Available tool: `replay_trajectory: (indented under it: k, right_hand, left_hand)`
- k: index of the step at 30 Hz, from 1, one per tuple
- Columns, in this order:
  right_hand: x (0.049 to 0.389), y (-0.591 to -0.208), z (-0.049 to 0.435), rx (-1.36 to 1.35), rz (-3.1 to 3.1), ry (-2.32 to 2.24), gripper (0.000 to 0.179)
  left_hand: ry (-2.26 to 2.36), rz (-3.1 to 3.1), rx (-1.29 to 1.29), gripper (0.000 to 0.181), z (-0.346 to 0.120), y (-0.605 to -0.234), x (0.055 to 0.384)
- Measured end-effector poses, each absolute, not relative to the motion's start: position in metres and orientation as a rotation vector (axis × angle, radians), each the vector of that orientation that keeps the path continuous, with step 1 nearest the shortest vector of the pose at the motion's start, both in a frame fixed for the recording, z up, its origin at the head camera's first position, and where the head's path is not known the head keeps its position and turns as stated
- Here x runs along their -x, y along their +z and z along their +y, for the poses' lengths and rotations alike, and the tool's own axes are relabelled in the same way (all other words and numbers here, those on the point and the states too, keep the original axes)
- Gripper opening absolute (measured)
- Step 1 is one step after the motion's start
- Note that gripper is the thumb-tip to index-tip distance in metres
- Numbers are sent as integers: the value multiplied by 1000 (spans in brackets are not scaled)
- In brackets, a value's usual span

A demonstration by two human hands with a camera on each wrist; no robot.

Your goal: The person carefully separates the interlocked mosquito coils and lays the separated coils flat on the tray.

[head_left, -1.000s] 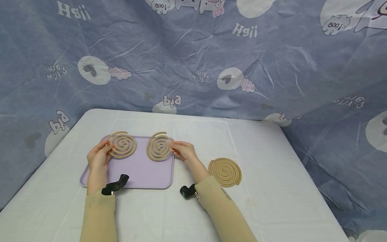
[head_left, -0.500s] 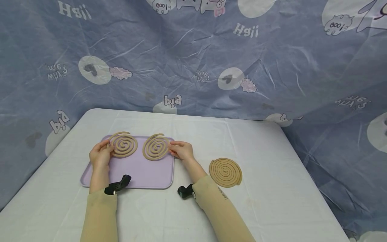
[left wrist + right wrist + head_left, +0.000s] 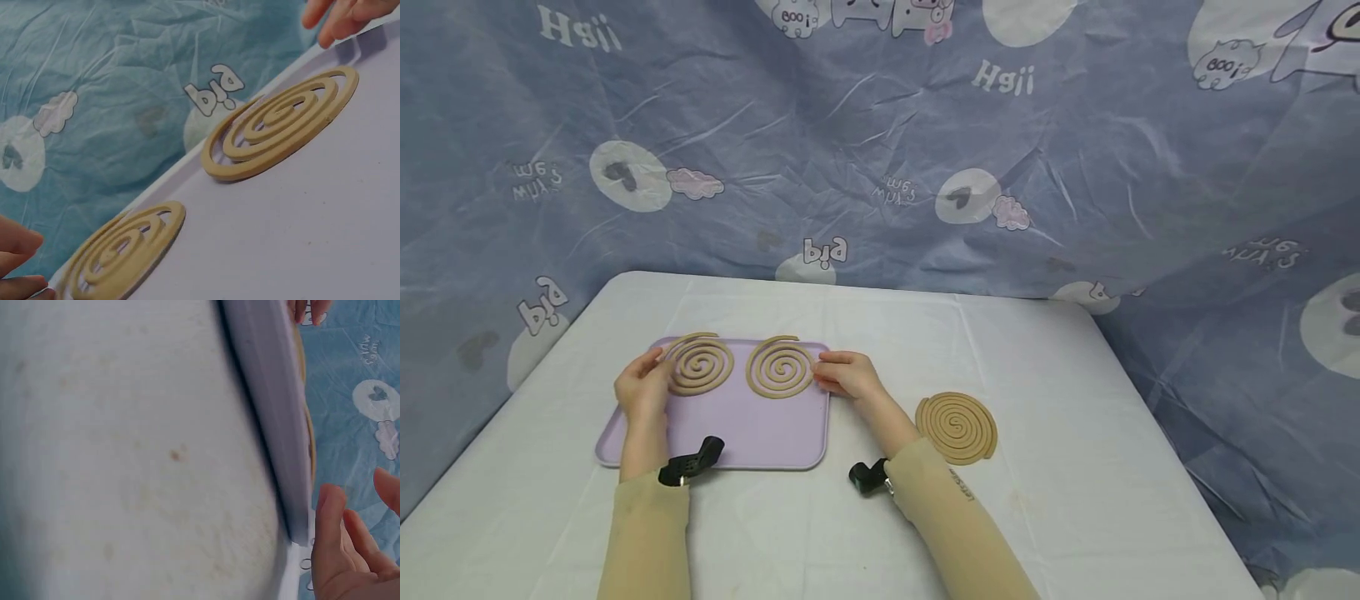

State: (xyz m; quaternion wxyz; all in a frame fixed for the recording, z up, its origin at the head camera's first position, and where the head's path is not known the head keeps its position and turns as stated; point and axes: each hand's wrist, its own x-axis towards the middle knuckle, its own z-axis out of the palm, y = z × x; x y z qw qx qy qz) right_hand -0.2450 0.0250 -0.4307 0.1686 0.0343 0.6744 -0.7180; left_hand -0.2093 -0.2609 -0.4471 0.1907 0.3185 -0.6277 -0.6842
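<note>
Two tan mosquito coils lie side by side along the far half of a lilac tray [image 3: 745, 429]. Beside the left mosquito coil [image 3: 698, 367], my left hand [image 3: 643, 387] has its thumb and fingers spread at the coil's outer edge. The right mosquito coil [image 3: 781, 367] is next to my right hand [image 3: 852, 377]. In the left wrist view a gap shows between that coil [image 3: 250, 167] and the right fingers [image 3: 340, 25]. Thumb and fingers of the right hand [image 3: 350, 556] stand apart in the right wrist view, holding nothing.
A tightly wound mosquito coil disc [image 3: 957, 427] lies on the white table [image 3: 1075, 500], right of the tray. Behind the table hangs a blue printed cloth [image 3: 850, 167]. A small black camera [image 3: 868, 477] sticks out from the right wrist.
The right coil has moved left and down onto the tray, and the left coil has been lowered onto it too. Both hands have let go and their fingers have parted.
</note>
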Motion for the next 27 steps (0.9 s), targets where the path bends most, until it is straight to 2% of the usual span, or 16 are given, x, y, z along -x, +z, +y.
replay_trajectory:
  k: [5, 12, 18, 27]
  right_hand:
    - [234, -409, 45, 49, 1945, -1982, 44]
    - [226, -390, 95, 168, 2075, -1916, 37]
    - [215, -375, 145, 264, 2169, -1873, 40]
    - [201, -378, 202, 293, 2291, -1797, 45]
  left_hand:
    - [-1936, -1715, -866, 42, -261, -440, 209]
    - [-2018, -1608, -757, 32, -247, -418, 205]
    - [-2056, -1659, -544, 22, -216, -393, 205]
    - [-2228, -1783, -96, 22, -155, -379, 208]
